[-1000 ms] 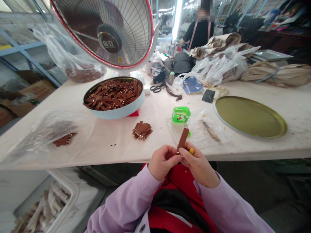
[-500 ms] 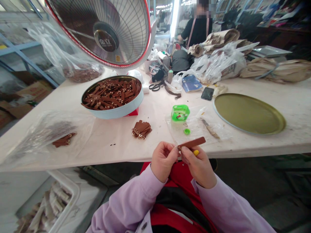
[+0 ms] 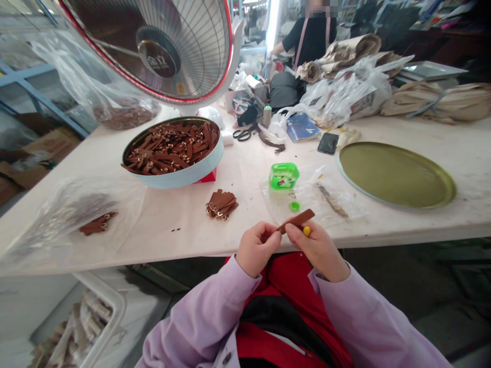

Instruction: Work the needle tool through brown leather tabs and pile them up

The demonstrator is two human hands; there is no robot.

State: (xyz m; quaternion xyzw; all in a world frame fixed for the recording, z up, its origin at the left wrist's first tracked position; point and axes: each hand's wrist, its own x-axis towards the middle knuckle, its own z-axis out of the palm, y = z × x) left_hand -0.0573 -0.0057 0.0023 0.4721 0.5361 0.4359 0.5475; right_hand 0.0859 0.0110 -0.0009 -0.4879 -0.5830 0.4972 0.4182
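My left hand (image 3: 253,250) is closed in a pinch at the near end of a brown leather strap (image 3: 301,218). My right hand (image 3: 321,249) grips the same strap between thumb and fingers, its free end pointing up and right. A yellow rounded tip (image 3: 307,231) of some tool sticks out of my right hand; the rest of it is hidden. Beyond my hands lie a small green cap (image 3: 294,206) and a green plastic tub (image 3: 284,176). To their left sits a small pile of brown straps (image 3: 221,204) with metal rings.
A round tin (image 3: 180,180) heaped with straps stands at the left, below a fan-shaped heater (image 3: 161,56). A plastic bag (image 3: 76,209) lies at front left. On the right are a round lid (image 3: 399,176), a phone (image 3: 328,143) and scissors (image 3: 242,135). A person (image 3: 312,38) is behind.
The strap has turned a little and dropped closer into my hands, so less of it sticks out to the right. The metal fitting at its near end is now hidden by my fingers.
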